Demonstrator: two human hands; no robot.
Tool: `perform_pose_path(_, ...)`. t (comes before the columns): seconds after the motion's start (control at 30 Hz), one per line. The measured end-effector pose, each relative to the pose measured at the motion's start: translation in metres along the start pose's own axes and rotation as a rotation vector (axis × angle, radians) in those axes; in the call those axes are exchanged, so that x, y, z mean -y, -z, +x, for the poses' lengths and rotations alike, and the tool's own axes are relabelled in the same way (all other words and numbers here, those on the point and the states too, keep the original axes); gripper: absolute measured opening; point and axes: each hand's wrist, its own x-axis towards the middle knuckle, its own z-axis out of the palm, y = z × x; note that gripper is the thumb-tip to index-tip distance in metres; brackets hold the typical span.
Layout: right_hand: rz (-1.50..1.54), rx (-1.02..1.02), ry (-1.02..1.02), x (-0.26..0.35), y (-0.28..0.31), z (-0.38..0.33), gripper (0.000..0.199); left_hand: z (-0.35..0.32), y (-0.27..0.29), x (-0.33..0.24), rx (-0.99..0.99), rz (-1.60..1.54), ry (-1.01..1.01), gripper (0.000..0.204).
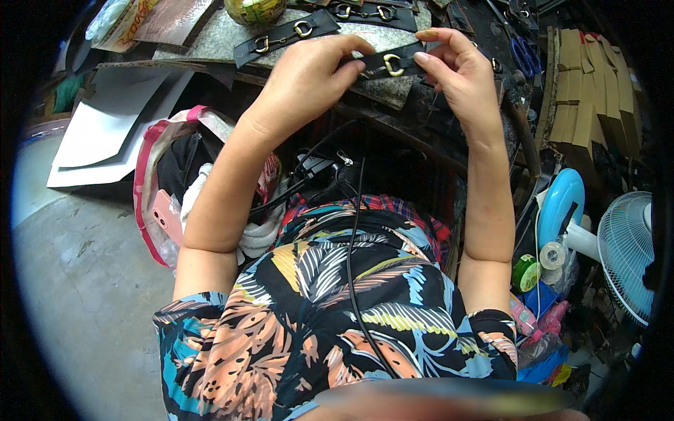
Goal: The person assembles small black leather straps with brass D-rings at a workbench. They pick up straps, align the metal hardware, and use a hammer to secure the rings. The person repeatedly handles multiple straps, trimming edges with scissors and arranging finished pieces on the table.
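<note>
A black leather-like strap [375, 68] with a gold-coloured metal fitting [394, 65] is stretched between my hands over the front edge of the bench. My left hand [312, 70] pinches its left end between thumb and fingers. At the other end, my right hand [460, 76] grips the strap by thumb and fingertips, one finger raised. Just beyond, on a speckled grey slab [203, 42], lie two similar black straps, one on the left [281, 41] and one farther back [382, 17], both with gold-coloured fittings.
A yellow-green round object [254, 10] sits behind the straps. Left of my arm are white sheets [112, 119] and a pink-trimmed bag [144, 203] holding a pink phone [167, 214]. Cardboard pieces [583, 91] and a fan [625, 252] stand at the right.
</note>
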Motion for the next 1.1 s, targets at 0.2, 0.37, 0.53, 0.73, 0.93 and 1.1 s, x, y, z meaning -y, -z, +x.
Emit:
perform_pose_path(0.2,-0.537,-0.109,0.118,-0.011,-0.015,-0.002,0.023,-0.001,-0.021,0.000,-0.350,0.537,-0.242,0.020)
perform_pose_path(0.37,-0.620,-0.157,0.314,-0.014,-0.020,-0.002,0.015,0.005,-0.032,0.003,-0.336,0.444,-0.204,0.023)
perform_pose_path(0.53,-0.794,-0.184,0.339,-0.010,-0.030,-0.004,0.015,0.007,-0.039,0.007,-0.368,0.441,-0.169,0.024)
perform_pose_path(0.73,-0.786,-0.230,0.410,-0.008,-0.033,-0.001,0.018,-0.002,-0.027,0.011,-0.377,0.177,-0.187,0.029)
perform_pose_path(0.93,-0.735,-0.194,0.449,-0.005,-0.033,0.002,0.020,-0.036,0.010,0.023,-0.439,0.277,-0.070,0.031)
perform_pose_path(1.1,-0.738,-0.100,0.433,-0.002,-0.040,0.009,0.022,-0.042,-0.006,0.025,-0.406,0.356,-0.075,0.025)
